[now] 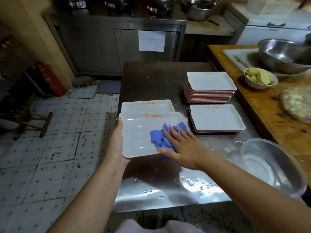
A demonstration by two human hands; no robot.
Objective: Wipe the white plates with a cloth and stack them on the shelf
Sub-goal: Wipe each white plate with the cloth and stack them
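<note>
**White plate under the blue cloth, held over the steel desk**

Head view: the white plate being wiped is rectangular, held face up and roughly level over the left edge of the desk. Its long axis runs left to right, and the orange logo sits on its far rim. The left hand grips the plate's left short edge, thumb on the rim and fingers curled out of sight beneath. The right hand lies flat with straight, spread fingers, pressing one blue cloth onto the plate's right half.

Counted from the held plate: one more single plate lies on the desk just behind it; to its right sits a low stack of a few plates; behind that stack stands one tall stack of roughly ten, the exact number unclear. All lie with long axes left to right. One clear bowl sits right of the held plate, and water drops dot the desk nearer the person.
</note>
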